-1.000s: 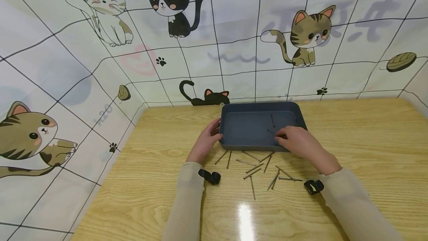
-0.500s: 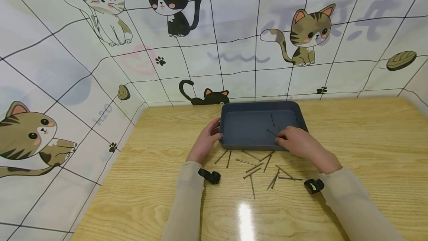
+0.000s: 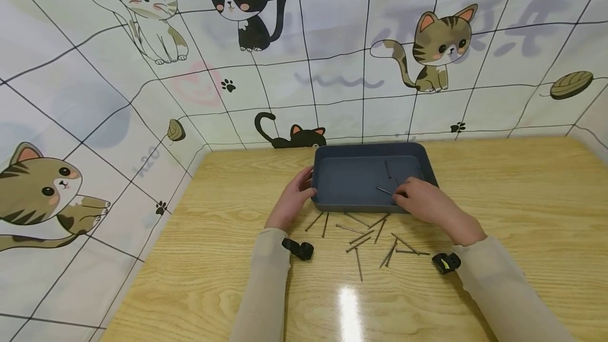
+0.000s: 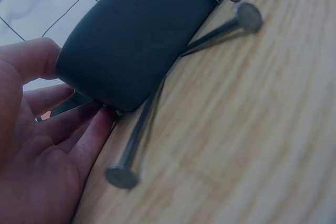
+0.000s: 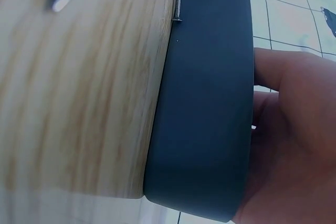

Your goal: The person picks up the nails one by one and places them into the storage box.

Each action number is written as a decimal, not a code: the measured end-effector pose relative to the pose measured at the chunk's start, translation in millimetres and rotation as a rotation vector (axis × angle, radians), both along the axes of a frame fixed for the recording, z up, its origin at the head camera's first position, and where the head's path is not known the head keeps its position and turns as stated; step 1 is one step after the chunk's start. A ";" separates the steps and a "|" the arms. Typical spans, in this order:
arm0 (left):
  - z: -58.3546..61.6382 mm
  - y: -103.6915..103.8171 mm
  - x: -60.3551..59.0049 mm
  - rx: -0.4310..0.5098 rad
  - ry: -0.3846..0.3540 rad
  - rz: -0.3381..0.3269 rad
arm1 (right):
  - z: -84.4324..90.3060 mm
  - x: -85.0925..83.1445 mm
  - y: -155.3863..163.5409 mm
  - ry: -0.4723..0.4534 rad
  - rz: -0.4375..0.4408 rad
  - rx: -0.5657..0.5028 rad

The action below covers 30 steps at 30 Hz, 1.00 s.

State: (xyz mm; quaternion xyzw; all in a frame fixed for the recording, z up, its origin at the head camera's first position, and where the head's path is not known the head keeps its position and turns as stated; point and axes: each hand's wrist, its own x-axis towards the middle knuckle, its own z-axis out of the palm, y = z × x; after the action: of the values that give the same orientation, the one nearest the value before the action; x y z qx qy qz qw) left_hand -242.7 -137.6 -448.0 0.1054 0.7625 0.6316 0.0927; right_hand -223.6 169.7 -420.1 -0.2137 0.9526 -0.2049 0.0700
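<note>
Bare hands, long beige sleeves (image 3: pixel 266 284); a small black device (image 3: pixel 297 249), seemingly a camera, at each wrist.

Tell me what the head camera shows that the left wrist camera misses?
Only the head view shows the right hand reaching into the tray, the nails inside and the cat wall. Only the left wrist view shows a nail head close up. Both show the left hand at the tray's corner, nails on the table.
</note>
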 end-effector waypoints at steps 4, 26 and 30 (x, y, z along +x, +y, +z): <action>0.4 1.2 0.1 -0.010 -0.011 0.010 | 0.0 0.3 0.3 0.006 -0.002 0.004; -19.6 -1.8 -10.6 -0.020 0.011 0.041 | 34.3 8.1 0.4 0.099 0.068 -0.047; -17.2 -1.9 -10.6 -0.028 -0.005 0.041 | 43.1 12.4 1.6 0.020 0.100 -0.048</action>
State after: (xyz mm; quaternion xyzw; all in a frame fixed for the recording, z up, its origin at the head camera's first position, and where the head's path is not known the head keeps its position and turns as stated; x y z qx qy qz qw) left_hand -253.4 -139.5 -465.3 0.0869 0.7731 0.6228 0.0829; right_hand -211.2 171.3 -377.0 -0.2646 0.9362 -0.2218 0.0653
